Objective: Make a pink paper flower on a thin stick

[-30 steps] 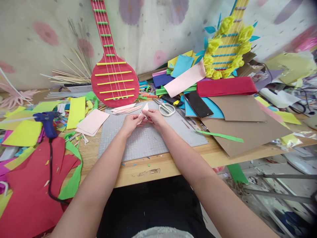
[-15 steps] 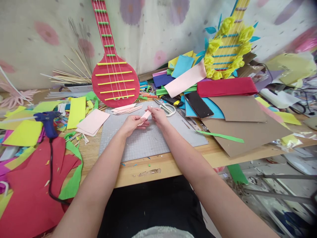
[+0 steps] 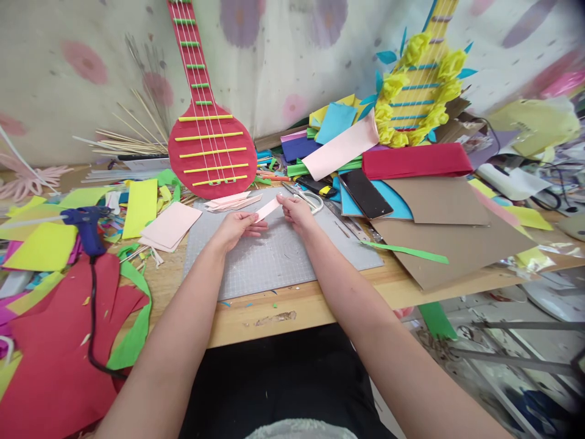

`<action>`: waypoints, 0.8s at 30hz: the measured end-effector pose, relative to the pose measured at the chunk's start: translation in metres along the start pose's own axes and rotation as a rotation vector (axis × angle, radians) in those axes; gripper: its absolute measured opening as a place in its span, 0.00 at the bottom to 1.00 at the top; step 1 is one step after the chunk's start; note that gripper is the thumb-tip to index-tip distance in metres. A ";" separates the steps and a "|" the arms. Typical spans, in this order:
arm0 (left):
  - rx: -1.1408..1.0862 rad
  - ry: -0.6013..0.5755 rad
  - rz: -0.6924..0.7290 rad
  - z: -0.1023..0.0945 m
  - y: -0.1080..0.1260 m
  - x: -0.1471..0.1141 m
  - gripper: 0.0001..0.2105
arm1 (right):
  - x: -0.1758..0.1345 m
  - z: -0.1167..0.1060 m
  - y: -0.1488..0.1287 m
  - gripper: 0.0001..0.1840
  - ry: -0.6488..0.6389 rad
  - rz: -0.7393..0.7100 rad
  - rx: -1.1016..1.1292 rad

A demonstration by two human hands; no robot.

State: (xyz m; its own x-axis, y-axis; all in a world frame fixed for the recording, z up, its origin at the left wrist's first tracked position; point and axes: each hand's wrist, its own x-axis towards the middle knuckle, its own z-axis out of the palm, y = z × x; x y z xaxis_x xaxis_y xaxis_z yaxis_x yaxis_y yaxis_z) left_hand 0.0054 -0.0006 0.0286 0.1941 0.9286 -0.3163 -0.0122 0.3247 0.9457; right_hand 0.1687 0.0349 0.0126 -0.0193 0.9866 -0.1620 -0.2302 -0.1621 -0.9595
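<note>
no readable text, labels, brands or numbers

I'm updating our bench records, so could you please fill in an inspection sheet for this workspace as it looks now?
Surface: wooden table, worn near its front edge; grey mat on it.
Work items: pink strip held over the mat; pink sheets at the mat's left edge; thin pink pieces at its far edge.
Clutter: paper scraps left; phone and cardboard right.
Grips: left grip and right grip pinch opposite ends of the strip.
Cables: black cord runs from the glue gun over red paper.
Surroundings: patterned curtain behind a red model and a flower-trimmed yellow one.
</note>
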 end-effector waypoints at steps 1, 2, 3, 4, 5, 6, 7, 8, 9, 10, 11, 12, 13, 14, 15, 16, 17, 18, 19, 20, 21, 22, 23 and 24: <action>-0.004 -0.009 -0.008 -0.001 0.001 0.000 0.10 | 0.000 -0.001 -0.001 0.23 0.015 -0.020 0.001; -0.009 -0.014 -0.013 -0.002 0.001 0.000 0.10 | 0.000 -0.002 -0.001 0.22 0.036 -0.035 0.009; -0.014 -0.015 -0.015 -0.002 0.002 0.000 0.10 | 0.000 -0.003 -0.002 0.22 0.062 -0.045 0.020; -0.017 -0.007 -0.014 -0.003 0.002 -0.001 0.10 | 0.001 -0.005 -0.003 0.21 0.089 -0.050 0.029; -0.018 0.007 -0.008 -0.003 0.003 -0.001 0.09 | 0.002 -0.006 -0.003 0.21 0.118 -0.052 0.035; -0.015 0.026 0.002 -0.004 0.003 -0.001 0.08 | 0.003 -0.008 -0.004 0.21 0.145 -0.054 0.033; -0.010 0.046 0.013 -0.004 0.004 -0.002 0.07 | 0.005 -0.010 -0.004 0.21 0.165 -0.055 0.029; -0.004 0.063 0.023 -0.004 0.005 -0.002 0.07 | 0.006 -0.011 -0.003 0.21 0.181 -0.055 0.029; 0.002 0.076 0.031 -0.005 0.006 -0.002 0.07 | 0.007 -0.012 -0.003 0.21 0.192 -0.056 0.029; 0.007 0.094 0.036 -0.006 0.007 -0.002 0.06 | 0.008 -0.012 -0.002 0.20 0.200 -0.058 0.027; 0.013 0.123 0.038 -0.007 0.008 -0.001 0.06 | 0.008 -0.012 -0.001 0.20 0.206 -0.059 0.021; 0.023 0.172 0.038 -0.008 0.009 0.000 0.05 | 0.008 -0.012 0.000 0.20 0.212 -0.060 0.011; 0.038 0.244 0.040 -0.009 0.008 0.001 0.05 | 0.008 -0.011 0.000 0.20 0.221 -0.060 0.000; 0.058 0.331 0.054 -0.010 0.008 0.003 0.06 | 0.008 -0.010 0.001 0.20 0.227 -0.057 -0.011; 0.081 0.418 0.086 -0.010 0.007 0.005 0.07 | 0.008 -0.010 0.001 0.20 0.228 -0.050 -0.014; 0.101 0.485 0.136 -0.010 0.005 0.007 0.07 | 0.008 -0.009 0.001 0.20 0.223 -0.043 -0.011; 0.117 0.517 0.196 -0.009 0.003 0.009 0.07 | 0.008 -0.008 0.001 0.19 0.210 -0.036 -0.003; 0.130 0.514 0.256 -0.007 0.000 0.011 0.07 | 0.008 -0.007 0.001 0.19 0.194 -0.032 0.004; 0.136 0.479 0.299 -0.005 -0.002 0.012 0.06 | 0.008 -0.007 0.001 0.19 0.181 -0.031 0.008; 0.143 0.427 0.317 -0.002 -0.004 0.013 0.07 | 0.007 -0.006 0.001 0.19 0.174 -0.032 0.010; 0.150 0.381 0.314 0.001 -0.006 0.013 0.08 | 0.008 -0.006 0.002 0.19 0.173 -0.035 0.009; 0.154 0.345 0.300 0.004 -0.007 0.013 0.09 | 0.008 -0.006 0.002 0.19 0.176 -0.037 0.007; 0.156 0.327 0.283 0.007 -0.008 0.012 0.09 | 0.008 -0.006 0.002 0.19 0.184 -0.037 0.010; 0.157 0.330 0.270 0.008 -0.008 0.012 0.10 | 0.008 -0.006 0.003 0.19 0.194 -0.037 0.018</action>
State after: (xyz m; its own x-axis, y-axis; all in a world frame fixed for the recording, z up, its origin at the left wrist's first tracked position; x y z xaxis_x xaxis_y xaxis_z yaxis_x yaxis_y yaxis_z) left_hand 0.0156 0.0067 0.0178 -0.1189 0.9921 -0.0397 0.1340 0.0557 0.9894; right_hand 0.1737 0.0427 0.0073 0.1770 0.9695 -0.1694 -0.2443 -0.1235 -0.9618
